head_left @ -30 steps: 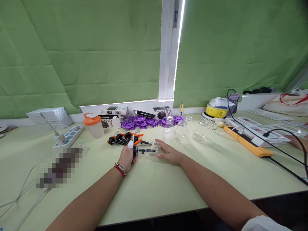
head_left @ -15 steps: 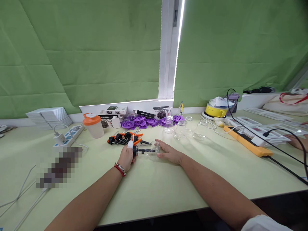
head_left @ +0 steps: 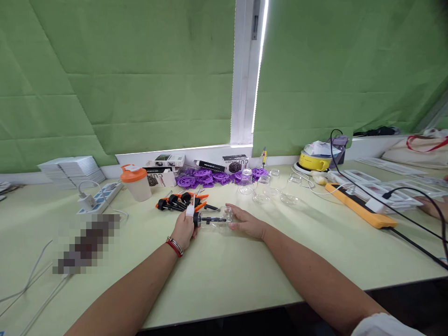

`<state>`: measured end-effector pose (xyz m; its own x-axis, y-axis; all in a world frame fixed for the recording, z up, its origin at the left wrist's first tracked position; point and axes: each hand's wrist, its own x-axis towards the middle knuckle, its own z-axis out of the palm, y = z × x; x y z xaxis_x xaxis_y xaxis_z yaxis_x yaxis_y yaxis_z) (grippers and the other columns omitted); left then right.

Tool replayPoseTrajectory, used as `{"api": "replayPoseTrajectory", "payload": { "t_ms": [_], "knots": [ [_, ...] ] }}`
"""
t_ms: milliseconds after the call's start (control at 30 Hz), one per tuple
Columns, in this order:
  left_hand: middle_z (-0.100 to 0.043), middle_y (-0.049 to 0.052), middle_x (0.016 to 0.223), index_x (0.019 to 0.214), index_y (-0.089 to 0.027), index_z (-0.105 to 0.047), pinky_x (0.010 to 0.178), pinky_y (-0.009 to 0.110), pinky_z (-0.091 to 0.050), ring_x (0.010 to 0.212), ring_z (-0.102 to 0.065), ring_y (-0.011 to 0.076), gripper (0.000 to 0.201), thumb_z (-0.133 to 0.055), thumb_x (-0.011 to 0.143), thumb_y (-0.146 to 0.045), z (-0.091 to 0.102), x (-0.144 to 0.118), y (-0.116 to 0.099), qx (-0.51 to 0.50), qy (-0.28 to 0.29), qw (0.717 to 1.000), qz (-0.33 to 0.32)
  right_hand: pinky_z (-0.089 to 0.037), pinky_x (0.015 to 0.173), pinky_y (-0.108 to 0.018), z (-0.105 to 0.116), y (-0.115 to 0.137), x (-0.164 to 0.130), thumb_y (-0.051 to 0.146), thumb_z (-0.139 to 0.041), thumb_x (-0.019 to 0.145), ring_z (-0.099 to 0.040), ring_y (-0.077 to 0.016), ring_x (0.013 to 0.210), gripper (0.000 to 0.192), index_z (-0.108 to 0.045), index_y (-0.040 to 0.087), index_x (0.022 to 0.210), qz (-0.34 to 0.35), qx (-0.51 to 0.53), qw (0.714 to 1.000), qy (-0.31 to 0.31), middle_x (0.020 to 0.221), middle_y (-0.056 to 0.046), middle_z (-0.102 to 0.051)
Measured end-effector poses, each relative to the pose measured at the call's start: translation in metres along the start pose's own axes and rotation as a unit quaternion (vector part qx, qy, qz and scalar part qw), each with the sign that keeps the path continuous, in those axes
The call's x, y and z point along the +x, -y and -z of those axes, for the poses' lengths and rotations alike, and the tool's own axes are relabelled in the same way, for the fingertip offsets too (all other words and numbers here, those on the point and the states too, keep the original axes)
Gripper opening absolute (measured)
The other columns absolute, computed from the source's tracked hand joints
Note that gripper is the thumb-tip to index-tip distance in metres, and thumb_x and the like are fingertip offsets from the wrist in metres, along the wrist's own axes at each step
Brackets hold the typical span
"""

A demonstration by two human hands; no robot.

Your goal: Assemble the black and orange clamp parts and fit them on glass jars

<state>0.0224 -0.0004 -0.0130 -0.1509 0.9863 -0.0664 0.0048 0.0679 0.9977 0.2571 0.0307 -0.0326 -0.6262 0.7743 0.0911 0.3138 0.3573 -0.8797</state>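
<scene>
A clear glass bottle lies on its side on the pale green table, with a black pump cap at its left end. My left hand grips that black cap end; its forefinger wears a white cover. My right hand holds the bottle's clear body from the right. Just behind the bottle lies a pile of orange and black pump heads.
Several empty clear glass bottles stand behind, near purple plastic discs and small boxes. An orange-lidded shaker and a power strip sit left. An orange strip with black cables lies right. Another person's hand rests far right.
</scene>
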Motion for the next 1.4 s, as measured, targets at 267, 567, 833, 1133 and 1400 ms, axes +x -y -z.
{"api": "replayPoseTrajectory", "payload": {
  "t_ms": [267, 567, 833, 1133, 1400],
  "knots": [
    [-0.046, -0.006, 0.045, 0.067, -0.019, -0.044, 0.028, 0.021, -0.025, 0.027, -0.033, 0.0071, 0.046, -0.037, 0.079, -0.062, 0.0, 0.002, 0.002, 0.015, -0.023, 0.999, -0.033, -0.03, 0.105, -0.043, -0.006, 0.008, -0.003, 0.045, -0.065, 0.073, -0.028, -0.0251, 0.133, 0.085, -0.02, 0.026, 0.142, 0.043, -0.017, 0.997, -0.058, 0.148, -0.01, -0.023],
    [-0.055, 0.0, 0.069, 0.105, -0.016, -0.048, 0.06, 0.027, -0.047, 0.058, -0.053, 0.012, 0.032, -0.04, 0.088, -0.042, 0.004, -0.007, -0.004, 0.157, 0.092, 0.945, -0.273, -0.035, 0.103, -0.038, -0.015, 0.021, -0.001, 0.029, -0.068, 0.063, -0.04, -0.0233, 0.123, 0.074, -0.04, 0.023, 0.132, 0.079, -0.217, 0.944, -0.235, 0.135, -0.009, -0.037],
    [-0.034, 0.016, 0.141, 0.131, -0.015, -0.038, 0.106, 0.049, -0.024, 0.131, -0.029, 0.0298, 0.053, -0.049, 0.081, -0.029, 0.014, 0.016, 0.006, 0.477, 0.018, 0.797, -0.369, -0.045, 0.088, -0.035, -0.001, -0.007, 0.015, 0.049, -0.066, 0.063, -0.056, -0.0238, 0.101, 0.075, -0.044, 0.014, 0.124, -0.095, -0.181, 0.927, -0.314, 0.117, -0.013, -0.054],
    [-0.036, 0.014, 0.143, 0.132, -0.015, -0.039, 0.105, 0.054, -0.017, 0.129, -0.034, 0.0266, 0.056, -0.044, 0.076, -0.016, 0.015, 0.029, 0.007, 0.604, 0.005, 0.756, -0.253, -0.033, 0.096, -0.042, 0.007, -0.016, 0.044, 0.061, -0.053, 0.072, -0.044, -0.0313, 0.117, 0.076, -0.043, 0.012, 0.13, -0.131, -0.305, 0.908, -0.256, 0.125, -0.016, -0.052],
    [-0.053, 0.013, 0.126, 0.113, -0.018, -0.053, 0.105, 0.053, -0.015, 0.119, -0.045, 0.0252, 0.039, -0.046, 0.075, -0.019, 0.012, 0.013, 0.002, 0.595, 0.0, 0.735, -0.327, -0.029, 0.1, -0.042, 0.016, -0.026, 0.075, 0.065, -0.044, 0.076, -0.04, -0.0317, 0.122, 0.079, -0.037, 0.011, 0.134, -0.132, -0.335, 0.903, -0.233, 0.129, -0.017, -0.049]
  ]
}}
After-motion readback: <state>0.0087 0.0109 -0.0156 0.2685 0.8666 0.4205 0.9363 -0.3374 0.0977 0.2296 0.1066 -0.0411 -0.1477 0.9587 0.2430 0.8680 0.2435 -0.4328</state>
